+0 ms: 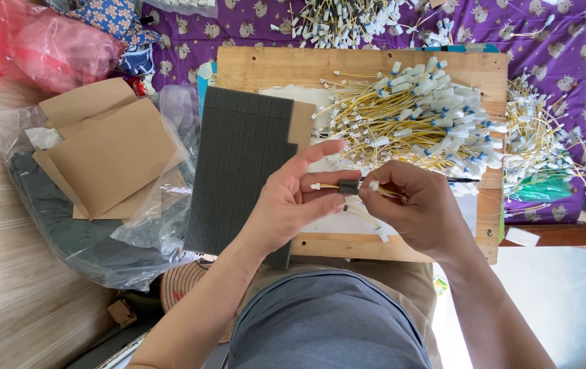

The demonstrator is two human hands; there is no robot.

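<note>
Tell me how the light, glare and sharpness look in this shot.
Head view: soft, even daylight with faint shadows; the floor at lower right is washed out pale; glare sheens the clear plastic bag; both hands and the wire pile are sharp.

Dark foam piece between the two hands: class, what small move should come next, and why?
Probably press the dark foam piece closed around the yellow wire. Both the left hand and right hand pinch it there, with the white connector sticking out beyond it.
</note>
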